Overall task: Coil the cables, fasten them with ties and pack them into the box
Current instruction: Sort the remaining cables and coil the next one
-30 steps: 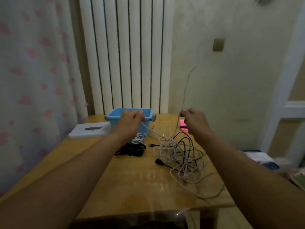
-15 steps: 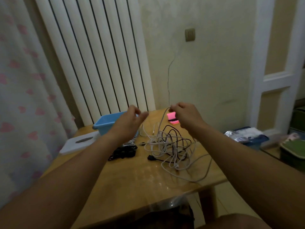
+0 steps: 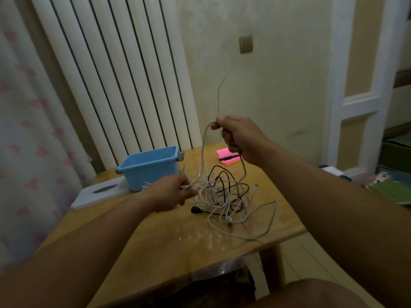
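Dim room; wooden table (image 3: 155, 236) pushed against a white radiator (image 3: 115, 70) and a cream wall (image 3: 278, 96); curtain (image 3: 24, 130) on the left, door frame (image 3: 360, 85) on the right. Blue box (image 3: 149, 167) sits at the table's back edge, open side up, its inside not visible from here; flat white lid (image 3: 97, 194) lies just beside it on the left. Pink pad (image 3: 226, 155) near the back right corner, partly hidden by the right hand (image 3: 239, 135). Tangle of cables (image 3: 224, 196), white and black, lies mid-table right of the box; one white strand loops out close to the right edge. Bare tabletop in front of the tangle up to the near edge; floor open past the right edge.

Right hand raised above the table, fist closed around a grey cable (image 3: 204, 152); the cable hangs in a loop from the fist down into the tangle. Left hand (image 3: 171, 192) low over the table, just in front of the box, fingers pinched on a white strand at the tangle's left side. Which strands join inside the tangle is hard to make out; something dark under the left hand is mostly hidden.
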`<action>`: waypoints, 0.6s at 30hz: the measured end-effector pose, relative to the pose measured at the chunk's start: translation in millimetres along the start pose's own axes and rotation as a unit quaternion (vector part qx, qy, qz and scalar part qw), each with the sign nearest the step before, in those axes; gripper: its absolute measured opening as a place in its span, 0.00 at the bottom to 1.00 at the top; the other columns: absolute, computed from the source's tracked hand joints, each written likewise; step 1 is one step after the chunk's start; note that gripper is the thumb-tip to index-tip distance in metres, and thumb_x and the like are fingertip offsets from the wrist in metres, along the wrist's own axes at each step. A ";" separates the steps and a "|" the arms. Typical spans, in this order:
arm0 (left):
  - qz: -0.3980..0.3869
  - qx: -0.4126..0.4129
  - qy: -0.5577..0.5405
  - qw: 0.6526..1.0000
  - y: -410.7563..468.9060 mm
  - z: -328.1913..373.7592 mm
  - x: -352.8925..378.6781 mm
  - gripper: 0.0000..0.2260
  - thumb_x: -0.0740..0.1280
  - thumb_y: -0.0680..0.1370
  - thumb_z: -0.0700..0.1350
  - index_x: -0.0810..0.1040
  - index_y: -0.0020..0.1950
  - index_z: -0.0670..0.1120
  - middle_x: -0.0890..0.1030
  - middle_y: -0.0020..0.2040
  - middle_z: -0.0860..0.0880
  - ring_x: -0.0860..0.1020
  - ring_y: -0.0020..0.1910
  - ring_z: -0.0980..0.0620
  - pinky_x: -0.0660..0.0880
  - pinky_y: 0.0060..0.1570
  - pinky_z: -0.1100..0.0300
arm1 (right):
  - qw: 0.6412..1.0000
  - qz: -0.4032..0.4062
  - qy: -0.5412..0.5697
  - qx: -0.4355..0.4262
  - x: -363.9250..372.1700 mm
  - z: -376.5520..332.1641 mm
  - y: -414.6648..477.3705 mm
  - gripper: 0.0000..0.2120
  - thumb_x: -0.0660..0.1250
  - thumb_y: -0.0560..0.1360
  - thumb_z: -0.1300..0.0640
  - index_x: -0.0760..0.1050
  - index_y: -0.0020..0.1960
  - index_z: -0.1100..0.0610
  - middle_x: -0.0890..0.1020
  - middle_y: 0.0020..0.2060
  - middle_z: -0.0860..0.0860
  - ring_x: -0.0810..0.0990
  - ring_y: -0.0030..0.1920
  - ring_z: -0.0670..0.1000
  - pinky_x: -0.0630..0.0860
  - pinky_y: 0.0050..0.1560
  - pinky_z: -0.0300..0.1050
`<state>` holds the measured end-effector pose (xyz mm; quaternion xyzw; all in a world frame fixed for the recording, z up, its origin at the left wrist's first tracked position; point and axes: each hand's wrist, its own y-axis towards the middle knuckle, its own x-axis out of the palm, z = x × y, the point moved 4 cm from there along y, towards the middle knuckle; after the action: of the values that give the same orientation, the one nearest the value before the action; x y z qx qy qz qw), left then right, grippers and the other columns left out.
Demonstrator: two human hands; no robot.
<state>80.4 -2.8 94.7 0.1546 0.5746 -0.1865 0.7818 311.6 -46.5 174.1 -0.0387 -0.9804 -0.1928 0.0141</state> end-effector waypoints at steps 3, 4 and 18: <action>0.041 -0.015 0.011 0.999 -6.9 -18.3 -15.7 0.18 0.71 0.79 0.64 0.79 0.50 0.50 0.83 0.45 0.49 0.81 0.43 0.51 0.79 0.44 0.52 | 1.000 0.012 -0.028 0.007 1.1 5.4 4.8 0.14 0.62 0.87 0.53 0.82 0.53 0.60 0.68 0.29 0.49 0.61 0.26 0.46 0.59 0.25 0.39; 0.048 -0.025 0.002 0.999 -9.4 -26.2 -21.4 0.19 0.71 0.79 0.64 0.80 0.49 0.48 0.83 0.44 0.48 0.81 0.41 0.51 0.77 0.42 0.54 | 0.999 0.026 -0.043 0.013 2.2 8.9 6.1 0.14 0.62 0.87 0.53 0.82 0.52 0.60 0.68 0.30 0.49 0.62 0.27 0.47 0.60 0.26 0.40; 0.040 -0.067 -0.758 0.648 -10.6 -65.6 -2.5 0.38 0.78 0.71 0.69 0.76 0.64 0.40 0.73 0.39 0.49 0.74 0.36 0.54 0.74 0.40 0.59 | 0.900 -0.025 -0.385 -0.204 131.6 62.9 -40.7 0.09 0.65 0.84 0.46 0.79 0.61 0.45 0.82 0.48 0.45 0.79 0.43 0.41 0.76 0.40 0.38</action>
<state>19.6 18.0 77.7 -0.0700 -0.2136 -0.1682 0.9598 176.3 -50.9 106.2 -0.0878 -0.8490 -0.3590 -0.3775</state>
